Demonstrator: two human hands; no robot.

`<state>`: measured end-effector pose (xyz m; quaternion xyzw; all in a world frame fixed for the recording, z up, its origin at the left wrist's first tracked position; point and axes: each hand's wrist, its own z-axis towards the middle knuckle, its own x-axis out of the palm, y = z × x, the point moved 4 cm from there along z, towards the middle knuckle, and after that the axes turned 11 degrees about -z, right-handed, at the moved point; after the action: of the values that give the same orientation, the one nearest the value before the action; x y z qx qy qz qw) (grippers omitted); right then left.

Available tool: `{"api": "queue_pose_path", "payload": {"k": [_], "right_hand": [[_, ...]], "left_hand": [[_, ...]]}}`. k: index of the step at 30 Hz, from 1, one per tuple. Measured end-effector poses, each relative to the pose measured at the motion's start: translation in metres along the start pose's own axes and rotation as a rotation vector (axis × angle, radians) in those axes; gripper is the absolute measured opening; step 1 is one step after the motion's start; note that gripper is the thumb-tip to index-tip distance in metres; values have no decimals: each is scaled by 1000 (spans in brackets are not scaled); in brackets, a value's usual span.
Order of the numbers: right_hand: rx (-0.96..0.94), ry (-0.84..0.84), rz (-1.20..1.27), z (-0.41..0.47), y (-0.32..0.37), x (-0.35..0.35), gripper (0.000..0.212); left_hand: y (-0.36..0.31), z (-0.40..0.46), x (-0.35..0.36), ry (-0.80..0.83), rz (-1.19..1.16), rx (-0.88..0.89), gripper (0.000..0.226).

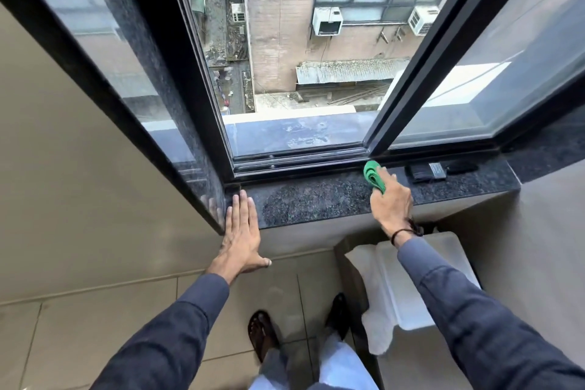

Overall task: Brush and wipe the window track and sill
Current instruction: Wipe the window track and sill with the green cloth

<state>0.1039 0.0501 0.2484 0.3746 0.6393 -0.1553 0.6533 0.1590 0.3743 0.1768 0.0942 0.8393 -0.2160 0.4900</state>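
A dark speckled granite sill (316,203) runs below an open sliding window with a black track (297,161). My right hand (391,199) is shut on a folded green cloth (373,176), whose tip presses at the inner edge of the track beside the sliding sash's corner. My left hand (242,231) lies flat and open, fingers together, on the left end of the sill against the black frame. A black brush (427,171) lies on the sill to the right of the cloth, untouched.
The sliding sash (411,79) stands partly open at the right, with a drop to an alley and buildings outside. A white plastic container lid with a white cloth (408,282) sits below the sill on the right. My feet stand on beige floor tiles.
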Motion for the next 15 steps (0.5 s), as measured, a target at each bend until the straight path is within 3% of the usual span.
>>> {"api": "queue_pose_path", "payload": {"k": [3,9,12,15], "right_hand": [[-37,231,-217,-9,7,22,71],[-248,374,-105,-81,61,58,76],[-270,438,26,-100,65,55,66],[-60,518,418,-89,61,37,39]], "left_hand": [[2,2,4,-18,2,3,158],[5,5,8,-44,-18,16,163],[7,4,9,-27,-31,13,165],[5,1,-1,19,-76,-3,167]]}}
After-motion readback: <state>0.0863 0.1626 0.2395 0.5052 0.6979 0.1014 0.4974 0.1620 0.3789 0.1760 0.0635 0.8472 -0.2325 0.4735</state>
